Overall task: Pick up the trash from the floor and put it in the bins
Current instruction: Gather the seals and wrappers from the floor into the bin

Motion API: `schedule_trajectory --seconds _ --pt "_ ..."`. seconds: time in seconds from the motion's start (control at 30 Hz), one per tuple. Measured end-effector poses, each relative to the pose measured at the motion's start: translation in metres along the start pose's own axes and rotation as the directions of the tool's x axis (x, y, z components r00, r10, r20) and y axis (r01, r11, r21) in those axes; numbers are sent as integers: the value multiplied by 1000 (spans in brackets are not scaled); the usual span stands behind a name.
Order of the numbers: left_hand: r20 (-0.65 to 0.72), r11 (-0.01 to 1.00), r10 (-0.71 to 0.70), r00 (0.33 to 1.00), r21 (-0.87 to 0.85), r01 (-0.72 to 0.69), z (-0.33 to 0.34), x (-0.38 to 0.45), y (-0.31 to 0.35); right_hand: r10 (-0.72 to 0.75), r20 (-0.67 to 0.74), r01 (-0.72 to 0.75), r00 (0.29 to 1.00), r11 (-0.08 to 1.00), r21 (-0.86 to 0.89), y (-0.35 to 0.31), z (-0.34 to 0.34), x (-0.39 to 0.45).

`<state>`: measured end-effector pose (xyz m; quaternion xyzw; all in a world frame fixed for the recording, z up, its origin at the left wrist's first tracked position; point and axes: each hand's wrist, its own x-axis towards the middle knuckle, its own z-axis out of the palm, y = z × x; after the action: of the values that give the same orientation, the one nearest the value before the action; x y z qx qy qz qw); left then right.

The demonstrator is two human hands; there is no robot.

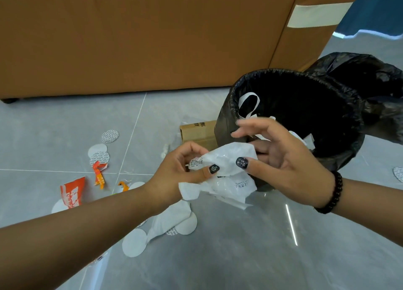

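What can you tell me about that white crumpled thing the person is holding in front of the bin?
The white plastic wrapper looks like thin, glossy film, crumpled and creased, with small dark print on its left edge and a faint logo lower down. It is held in the air just in front of the black-lined bin, not yet inside. The left hand pinches its left edge, thumb on top; the right hand presses its thumb on the upper right, other fingers spread. A loose corner hangs down below the hands.
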<state>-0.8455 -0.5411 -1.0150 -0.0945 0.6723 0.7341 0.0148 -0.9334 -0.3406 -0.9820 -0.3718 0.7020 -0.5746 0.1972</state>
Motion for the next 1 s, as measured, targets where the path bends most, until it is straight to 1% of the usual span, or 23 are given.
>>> schedule_trajectory --seconds 0.03,0.07,0.13,0.2,0.27,0.33,0.37,0.43,0.5,0.57,0.63,0.7,0.77,0.87,0.93,1.0 --pt "-7 999 25 1000 29 -24 0 0 0 48 -22 -48 999 999 5 0 1 1" --pt "-13 998 46 999 50 -46 2 0 1 76 -35 -77 997 996 -46 0 1 1" --pt "-17 995 76 997 61 -75 5 -1 3 97 -5 -95 995 973 -211 1 1 3" --pt "-23 996 79 997 54 -78 7 -1 6 103 53 -82 993 947 -312 0 1 3" --pt "-20 998 60 998 27 -59 7 -1 8 34 66 -9 997 941 -339 0 2 3" --pt "-20 999 -4 1000 -32 4 8 -1 8 -73 28 79 997 919 -386 3 2 4" --pt "-15 993 -64 998 -96 62 8 -1 8 -106 -2 97 994 914 -395 3 1 5" --pt "46 944 -203 978 -258 208 9 -1 10 -143 -56 110 988 911 -397 3 0 6" --pt "127 878 -293 948 -356 319 8 0 14 -194 -71 144 978 888 -437 2 0 6" --pt "190 819 -322 927 -434 374 7 0 16 -284 -42 223 958 828 -515 2 -1 7" --pt "227 766 -329 917 -504 399 6 -1 17 -364 16 302 931 744 -596 6 -1 7" --pt "211 775 -329 921 -497 390 6 -1 16 -385 64 337 921 703 -626 9 -2 6" --pt "147 823 -325 934 -442 357 7 -1 15 -362 95 344 927 724 -598 11 -2 3" --pt "80 862 -309 948 -398 314 7 0 11 -271 117 292 955 808 -512 10 -2 -1" --pt "77 879 -288 955 -376 295 6 0 10 -204 60 208 977 860 -465 8 -2 -2" --pt "64 889 -273 960 -364 277 5 1 10 -126 -22 103 992 889 -447 6 -1 -2"
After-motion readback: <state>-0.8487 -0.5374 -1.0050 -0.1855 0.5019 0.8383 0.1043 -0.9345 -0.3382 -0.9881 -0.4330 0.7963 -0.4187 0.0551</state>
